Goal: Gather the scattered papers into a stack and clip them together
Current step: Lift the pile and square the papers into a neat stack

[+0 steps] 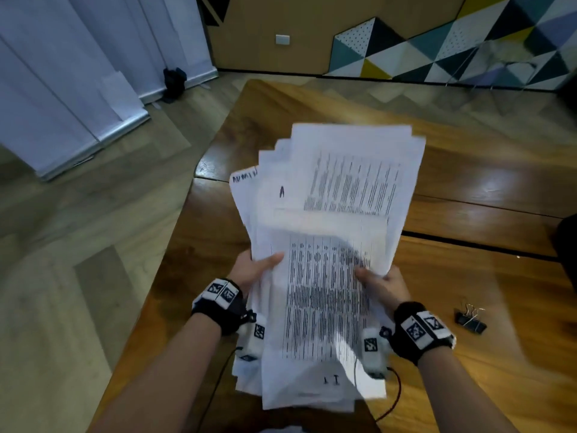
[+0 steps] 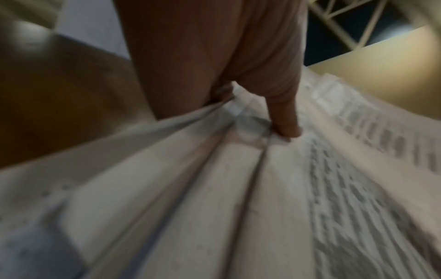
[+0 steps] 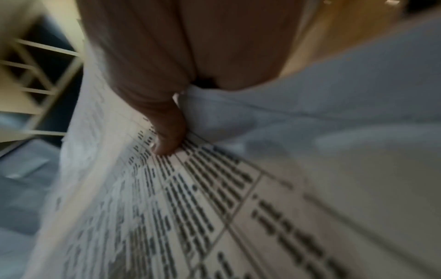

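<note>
A loose, fanned stack of printed white papers (image 1: 324, 245) is held up above the wooden table (image 1: 468, 354). My left hand (image 1: 256, 267) grips its left edge, thumb on top and fingers underneath. My right hand (image 1: 381, 282) grips the right edge the same way. The sheets are uneven, with corners sticking out at the top left. In the left wrist view my thumb presses the papers (image 2: 238, 188); in the right wrist view my thumb lies on the top printed sheet (image 3: 214, 198). A black binder clip (image 1: 470, 320) lies on the table to the right of my right wrist.
The table's left edge (image 1: 175, 245) drops to a wood-pattern floor. White vertical blinds (image 1: 78, 73) hang at the far left, and a wall with coloured triangles (image 1: 452, 42) stands behind the table. A dark object (image 1: 566, 245) sits at the table's right edge.
</note>
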